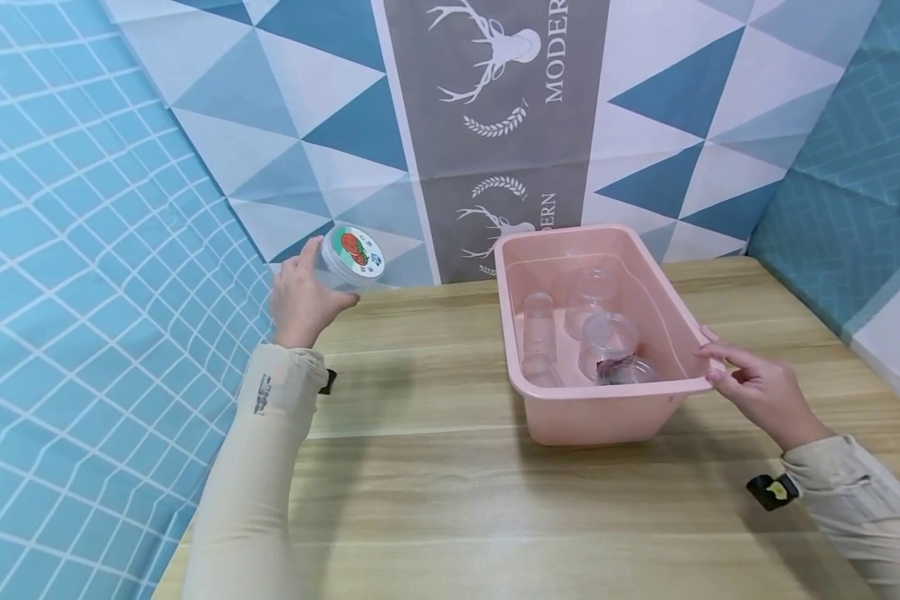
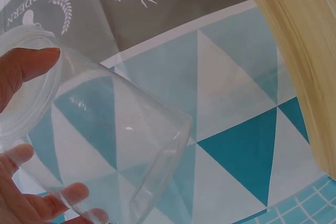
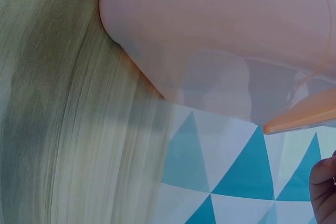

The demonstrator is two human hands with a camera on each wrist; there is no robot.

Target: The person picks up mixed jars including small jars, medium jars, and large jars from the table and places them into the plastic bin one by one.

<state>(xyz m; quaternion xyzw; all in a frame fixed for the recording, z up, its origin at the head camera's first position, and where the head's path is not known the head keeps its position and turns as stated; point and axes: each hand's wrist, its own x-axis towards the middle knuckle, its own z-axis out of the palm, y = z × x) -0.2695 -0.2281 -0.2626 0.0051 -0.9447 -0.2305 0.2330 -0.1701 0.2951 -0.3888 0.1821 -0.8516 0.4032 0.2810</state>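
Observation:
My left hand [image 1: 302, 302] grips a clear plastic jar [image 1: 330, 271] above the table's left side, tilted so its lid faces me. A round label with a red fruit picture covers the lid [image 1: 357, 252]. In the left wrist view, the thumb lies at the lid end and the fingers curl round the see-through wall of the jar [image 2: 121, 129]. On the right, my right hand [image 1: 761, 392] pinches the rim at the near right corner of a pink plastic tub [image 1: 600, 417]. Only a few fingers [image 3: 324, 187] show at the edge of the right wrist view.
Inside the tub lie several clear plastic containers, among them a ridged tall one [image 1: 538, 329] and a round one [image 1: 607, 337]. The wooden table [image 1: 420, 500] meets a patterned cloth backdrop [image 1: 345, 125] behind, with blue gridded cloth [image 1: 97, 292] along the left.

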